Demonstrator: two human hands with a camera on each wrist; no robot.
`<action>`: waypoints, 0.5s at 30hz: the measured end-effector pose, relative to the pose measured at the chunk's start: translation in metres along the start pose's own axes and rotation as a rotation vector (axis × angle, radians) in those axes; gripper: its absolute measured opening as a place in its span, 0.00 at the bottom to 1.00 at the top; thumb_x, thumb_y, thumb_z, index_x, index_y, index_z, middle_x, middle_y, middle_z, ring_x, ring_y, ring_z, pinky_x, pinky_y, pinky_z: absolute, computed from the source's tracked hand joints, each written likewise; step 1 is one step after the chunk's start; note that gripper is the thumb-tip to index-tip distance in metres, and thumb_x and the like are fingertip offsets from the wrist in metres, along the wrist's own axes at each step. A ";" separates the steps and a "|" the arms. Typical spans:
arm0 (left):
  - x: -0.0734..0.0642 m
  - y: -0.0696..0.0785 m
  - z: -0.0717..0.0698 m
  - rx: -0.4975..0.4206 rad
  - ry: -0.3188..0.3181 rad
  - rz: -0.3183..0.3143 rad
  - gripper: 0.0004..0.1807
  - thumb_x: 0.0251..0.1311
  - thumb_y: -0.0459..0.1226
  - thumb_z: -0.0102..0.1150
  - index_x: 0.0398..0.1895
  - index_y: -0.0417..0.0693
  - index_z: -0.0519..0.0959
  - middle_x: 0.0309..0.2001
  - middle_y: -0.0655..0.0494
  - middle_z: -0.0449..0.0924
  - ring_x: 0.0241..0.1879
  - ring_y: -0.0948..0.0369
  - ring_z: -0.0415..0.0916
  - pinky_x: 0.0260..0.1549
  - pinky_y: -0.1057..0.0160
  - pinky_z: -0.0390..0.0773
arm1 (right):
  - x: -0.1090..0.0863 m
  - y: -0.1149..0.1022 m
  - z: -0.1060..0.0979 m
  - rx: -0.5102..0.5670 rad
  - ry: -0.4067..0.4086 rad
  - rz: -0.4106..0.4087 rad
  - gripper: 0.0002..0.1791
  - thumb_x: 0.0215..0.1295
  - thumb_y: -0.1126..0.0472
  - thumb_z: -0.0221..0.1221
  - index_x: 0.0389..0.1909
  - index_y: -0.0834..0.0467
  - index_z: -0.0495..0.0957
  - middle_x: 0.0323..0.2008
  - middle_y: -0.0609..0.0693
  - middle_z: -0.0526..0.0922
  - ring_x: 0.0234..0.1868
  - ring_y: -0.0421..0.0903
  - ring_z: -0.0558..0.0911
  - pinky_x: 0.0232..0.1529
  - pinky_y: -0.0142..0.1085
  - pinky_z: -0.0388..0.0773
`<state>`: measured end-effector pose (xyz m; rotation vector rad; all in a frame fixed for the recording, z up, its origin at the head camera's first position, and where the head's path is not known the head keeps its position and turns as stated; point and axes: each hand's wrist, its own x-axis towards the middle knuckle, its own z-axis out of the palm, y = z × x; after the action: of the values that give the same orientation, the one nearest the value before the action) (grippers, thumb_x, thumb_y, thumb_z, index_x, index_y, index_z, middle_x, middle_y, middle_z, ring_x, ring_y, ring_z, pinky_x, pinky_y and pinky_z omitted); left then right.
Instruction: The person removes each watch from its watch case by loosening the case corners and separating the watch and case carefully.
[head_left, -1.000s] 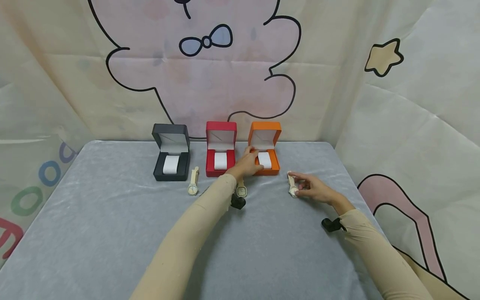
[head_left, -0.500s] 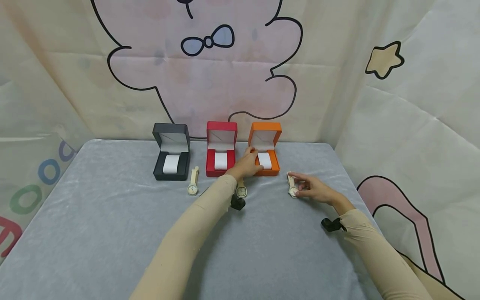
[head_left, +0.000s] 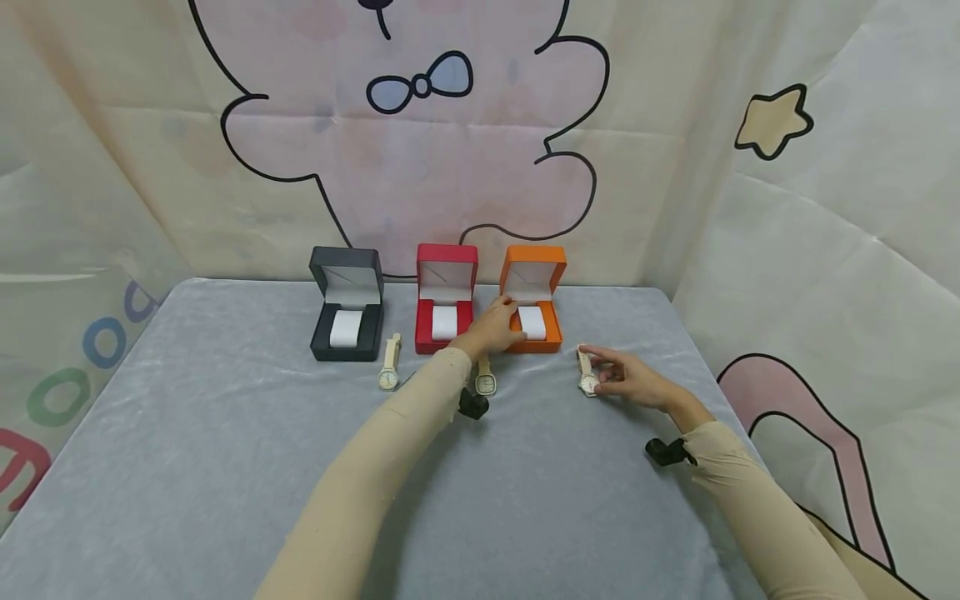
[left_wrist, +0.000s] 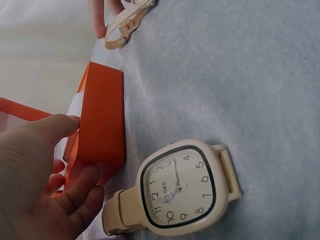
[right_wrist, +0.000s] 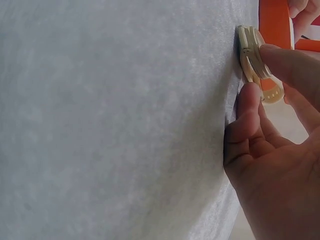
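My left hand [head_left: 492,327] grips the left side of the open orange watch box [head_left: 557,332]; in the left wrist view its thumb lies at the box's rim and its fingers against the wall. To the right, my right hand [head_left: 633,379] holds a pale wristwatch [head_left: 587,375] by its case and strap, low at the cloth. The right wrist view has the thumb on the watch case [right_wrist: 257,50] and fingers beside the strap. Just below my left wrist lies a cream square-faced watch [left_wrist: 178,187], its strap partly hidden by the arm in the head view.
An open red watch box [head_left: 423,333] and an open black watch box [head_left: 322,342] stand left of the orange one, each with a white cushion. Before them lies another cream watch [head_left: 388,367]. Grey cloth [head_left: 225,467] covers the table; printed curtains [head_left: 675,167] hang behind.
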<state>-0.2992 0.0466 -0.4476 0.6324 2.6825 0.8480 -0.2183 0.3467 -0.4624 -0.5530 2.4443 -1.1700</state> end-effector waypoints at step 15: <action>-0.001 -0.003 -0.005 -0.022 0.032 -0.014 0.36 0.71 0.48 0.57 0.78 0.48 0.60 0.80 0.45 0.52 0.74 0.50 0.62 0.74 0.51 0.64 | 0.001 0.003 0.001 0.002 0.023 -0.011 0.40 0.65 0.70 0.64 0.77 0.62 0.59 0.63 0.72 0.70 0.35 0.39 0.77 0.39 0.28 0.75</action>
<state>-0.3014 0.0420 -0.4453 0.5996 2.6993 0.8901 -0.2188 0.3474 -0.4652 -0.5565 2.4618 -1.1896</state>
